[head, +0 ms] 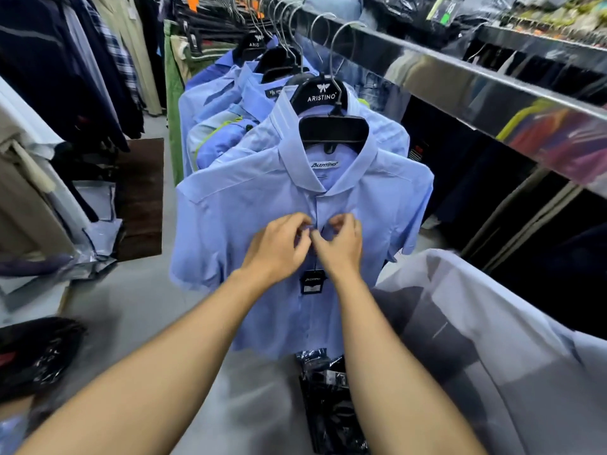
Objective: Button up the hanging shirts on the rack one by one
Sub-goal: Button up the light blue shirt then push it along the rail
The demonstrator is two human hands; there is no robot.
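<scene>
Hanging at the front of the row: a light blue short-sleeved shirt point(262, 205), facing the camera, on a black hanger point(333, 129) hooked over the shiny metal rack rail point(460, 90). Printed in white on the hanger behind it point(323, 93): "ARISTINO" under a small winged emblem. Same word, partly readable, on another black hanger point(256, 44) farther back. Sewn inside the collar: a white neck label point(324, 164) reading what looks like "BLENTINO". Dangling against the placket below the hands: a dark hang tag point(311, 281), its lettering too small to read.

Both hands meeting at chest height on the placket, just under the closed collar. Left hand point(279, 247) with fingers curled, pinching the left edge of the shirt front. Right hand point(341, 244) likewise curled, pinching the opposite edge. Fingertips nearly touching; the button itself hidden between them. Lower part of the placket lying flat, open or fastened cannot be told.

Behind, more blue shirts point(223, 103) packed close on the same rail, one with a lime-green trim. At the left, dark and checked garments point(82, 60) on another rack, plus clear plastic bags point(98, 224) on the floor. At the lower right, a white, partly translucent garment point(476, 323) close to the camera, covering the rack's lower side. Directly below the shirt hem, a dark packet in glossy wrap point(328, 405).
</scene>
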